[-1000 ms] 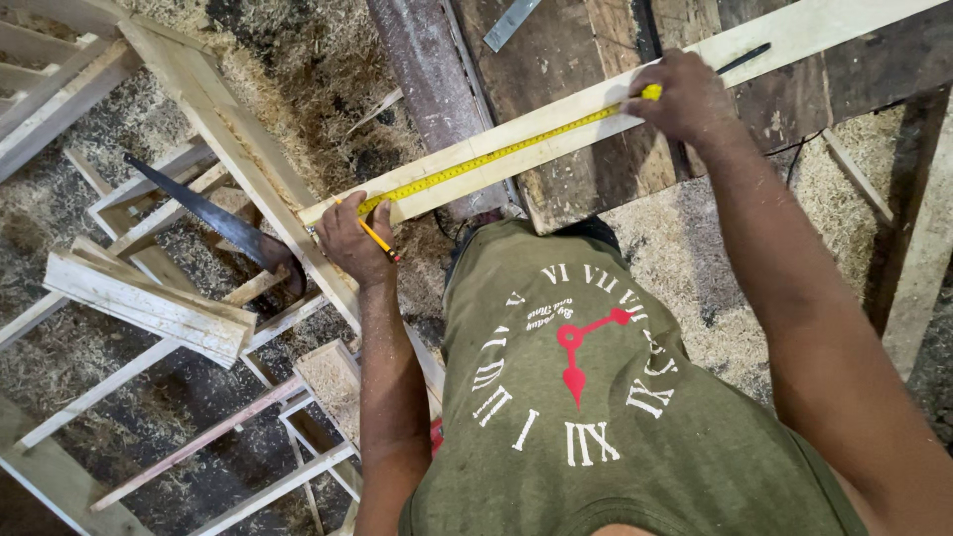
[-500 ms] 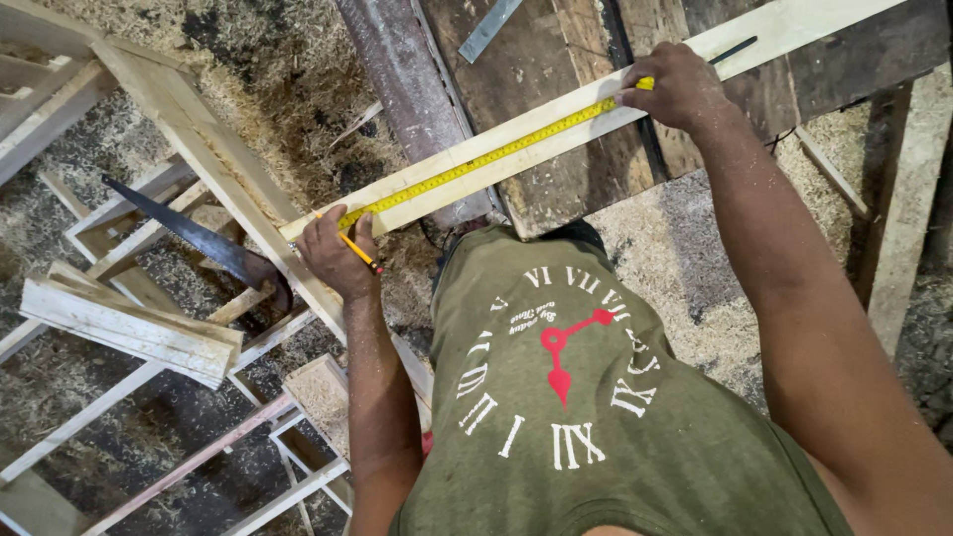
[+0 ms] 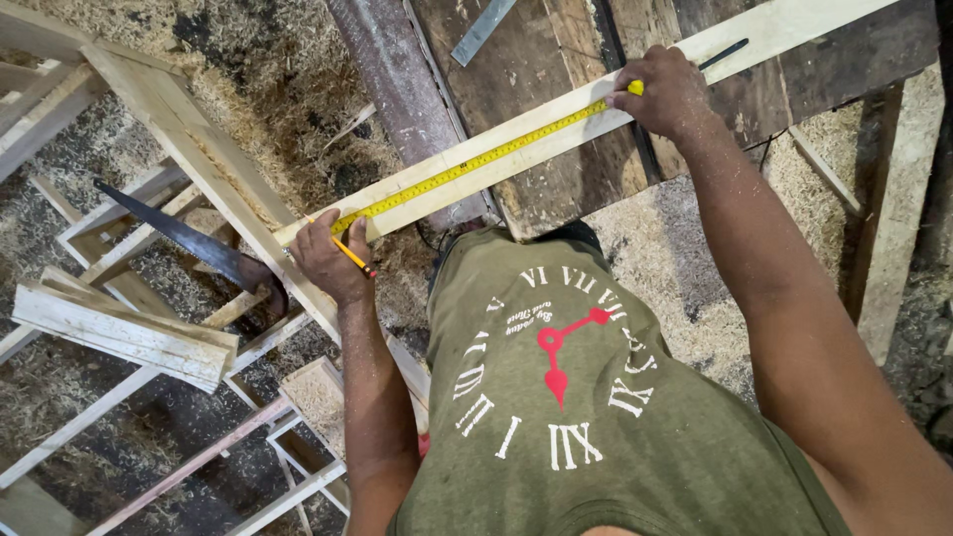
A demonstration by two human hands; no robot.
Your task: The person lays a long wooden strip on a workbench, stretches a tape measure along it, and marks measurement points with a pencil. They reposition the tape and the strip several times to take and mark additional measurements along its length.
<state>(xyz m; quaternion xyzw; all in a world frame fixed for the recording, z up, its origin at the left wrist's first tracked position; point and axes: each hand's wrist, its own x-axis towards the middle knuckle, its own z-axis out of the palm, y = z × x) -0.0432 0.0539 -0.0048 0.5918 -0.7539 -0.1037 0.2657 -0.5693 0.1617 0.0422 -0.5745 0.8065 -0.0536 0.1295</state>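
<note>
Tape measure [image 3: 476, 159] stretched along pale board [image 3: 556, 129] — my left hand [image 3: 328, 260] pinning its end, fingers gripping pencil [image 3: 349, 254], right hand [image 3: 670, 94] clamped on tape case.

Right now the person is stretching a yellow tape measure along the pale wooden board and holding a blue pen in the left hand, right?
Not quite. The head view shows the left hand holding a yellow pencil, not a blue pen. The rest is right: the yellow tape measure lies stretched along the pale wooden board, with the right hand pinning its far end.
</note>
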